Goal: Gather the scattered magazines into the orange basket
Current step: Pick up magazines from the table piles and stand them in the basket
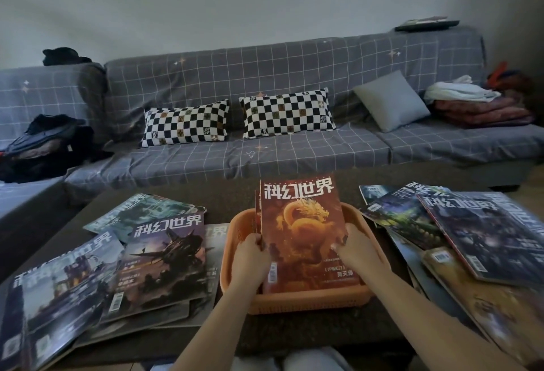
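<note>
Between both hands' grip (300, 248): dragon magazine (303, 232), inside orange basket (309, 301).

Red dragon magazine (303, 232), gripped between left hand (250, 259) and right hand (357, 248): white title 科幻世界 across top above the fingers; small lines low on the cover near right hand partly legible, "竟天泽"; barcode beside left hand, digits unreadable. Airplane-cover magazine (164, 259) left of left hand: same title 科幻世界, small text too blurred. Dark blue magazine (482, 229) right of right hand: 科幻世界 again, tilted. Other covers further out on both sides show the title cut off or blurred.
</note>
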### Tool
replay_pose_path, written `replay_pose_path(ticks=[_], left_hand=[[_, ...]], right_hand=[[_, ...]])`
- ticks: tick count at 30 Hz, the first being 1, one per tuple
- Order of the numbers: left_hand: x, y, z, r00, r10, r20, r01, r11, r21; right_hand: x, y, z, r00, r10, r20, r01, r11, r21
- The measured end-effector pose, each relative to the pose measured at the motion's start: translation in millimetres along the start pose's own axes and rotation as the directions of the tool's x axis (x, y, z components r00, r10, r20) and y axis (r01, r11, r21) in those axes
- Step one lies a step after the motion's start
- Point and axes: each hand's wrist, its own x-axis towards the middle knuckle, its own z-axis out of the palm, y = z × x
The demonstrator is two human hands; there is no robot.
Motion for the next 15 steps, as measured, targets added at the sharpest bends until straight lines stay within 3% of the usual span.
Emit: replay_pose_path(ticks=[6,15], left_hand=[[0.3,-0.9,1.3,0.999,-0.034,-0.003,0.035,0.997,0.075],[-3.0,0.4,-7.6,0.980,-0.177,0.086,0.191,0.962,-0.195]], right_hand=[[1.8,-1.1,4.4,0.993,0.043,0.108,-0.035,0.997,-0.072],[5.8,-1.1,-0.1,0.984,0.047,0.171,-0.060,0.996,0.073]])
